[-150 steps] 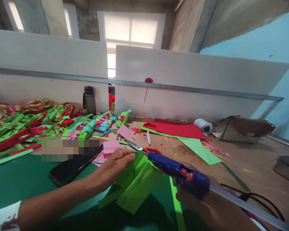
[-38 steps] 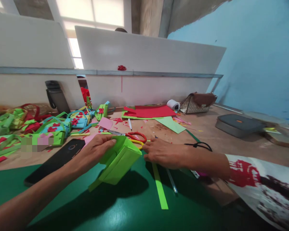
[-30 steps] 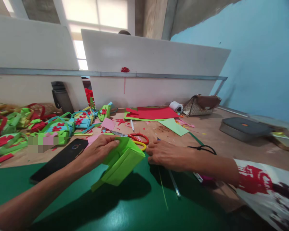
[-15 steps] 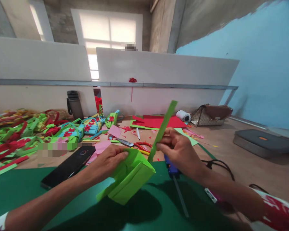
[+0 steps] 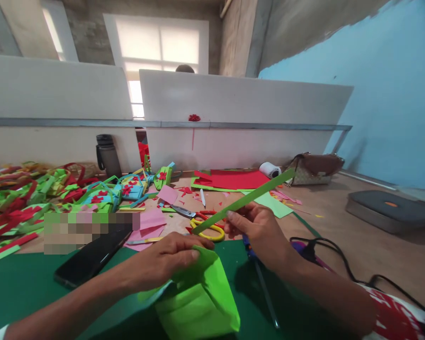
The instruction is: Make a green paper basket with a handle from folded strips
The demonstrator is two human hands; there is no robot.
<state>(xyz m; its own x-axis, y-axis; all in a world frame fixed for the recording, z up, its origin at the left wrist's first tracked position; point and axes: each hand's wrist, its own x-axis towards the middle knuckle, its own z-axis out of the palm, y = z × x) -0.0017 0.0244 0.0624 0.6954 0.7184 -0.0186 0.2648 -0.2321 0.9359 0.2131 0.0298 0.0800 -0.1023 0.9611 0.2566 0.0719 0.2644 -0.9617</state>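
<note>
Near the desk's front edge, on the dark green sheet [image 5: 28, 283]: left hand [image 5: 166, 259], fingers closed over the top edge of a light-green folded paper box [image 5: 201, 302], which rests on the sheet. Right hand [image 5: 257, 229], just beyond and to the right, pinching one end of a light-green paper strip [image 5: 244, 200]; strip slants up toward the far right. Behind the hands: scissors [image 5: 198, 222], red and yellow handles. Left of the hands: black phone [image 5: 92, 255]. Far left side: heap of paper baskets [image 5: 56, 193]. Far edge: red paper sheet [image 5: 233, 179].
</note>
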